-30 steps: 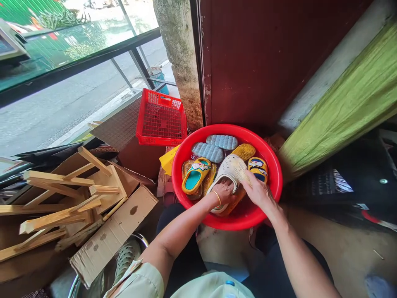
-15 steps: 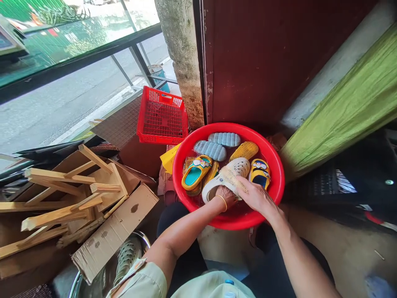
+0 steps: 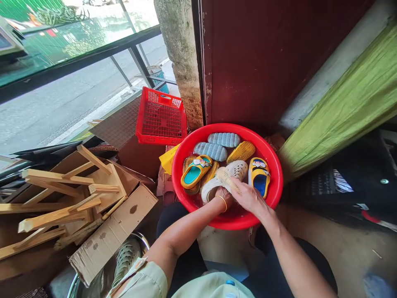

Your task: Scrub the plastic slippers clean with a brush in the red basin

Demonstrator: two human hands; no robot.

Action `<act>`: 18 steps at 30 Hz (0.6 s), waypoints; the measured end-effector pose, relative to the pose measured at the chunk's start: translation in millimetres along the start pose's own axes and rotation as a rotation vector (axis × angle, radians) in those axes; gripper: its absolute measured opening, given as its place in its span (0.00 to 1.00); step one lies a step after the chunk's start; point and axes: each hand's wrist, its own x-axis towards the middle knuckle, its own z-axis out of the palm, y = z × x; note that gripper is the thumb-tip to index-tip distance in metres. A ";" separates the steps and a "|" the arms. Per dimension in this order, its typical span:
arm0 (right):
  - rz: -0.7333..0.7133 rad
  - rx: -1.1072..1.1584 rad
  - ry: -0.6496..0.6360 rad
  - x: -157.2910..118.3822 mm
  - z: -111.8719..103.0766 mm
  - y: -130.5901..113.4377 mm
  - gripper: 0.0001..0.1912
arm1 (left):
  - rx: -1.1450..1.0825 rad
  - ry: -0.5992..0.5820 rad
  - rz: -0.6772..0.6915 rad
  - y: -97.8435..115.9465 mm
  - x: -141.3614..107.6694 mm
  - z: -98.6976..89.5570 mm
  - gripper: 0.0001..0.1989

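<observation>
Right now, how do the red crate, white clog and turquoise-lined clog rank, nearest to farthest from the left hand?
Head view, from the left hand:
1. White clog: touching it.
2. Turquoise-lined clog: left, in the basin.
3. Red crate: upper left, outside the basin.

Clog lowered and turned, brush shifted toward the heel.
A second ago the white clog point(image 3: 239, 169) was propped steeply with the left hand point(image 3: 223, 194) in its opening; now it sits lower and flatter, heel swung out to the left, and that hand has moved to its near side, fingers partly hidden. The brush point(image 3: 226, 179), then at the toe's right edge, has crossed to the middle of the upper, the right hand point(image 3: 248, 198) following leftward. More of the upturned yellow sole point(image 3: 241, 152) shows beyond the toe, and the yellow slipper with the blue insole point(image 3: 259, 182) has come further into view.
</observation>
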 end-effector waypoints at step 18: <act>0.079 -0.083 -0.194 -0.6 -6.9 -15.7 0.29 | 0.548 -0.181 0.070 9.2 3.3 -10.0 0.30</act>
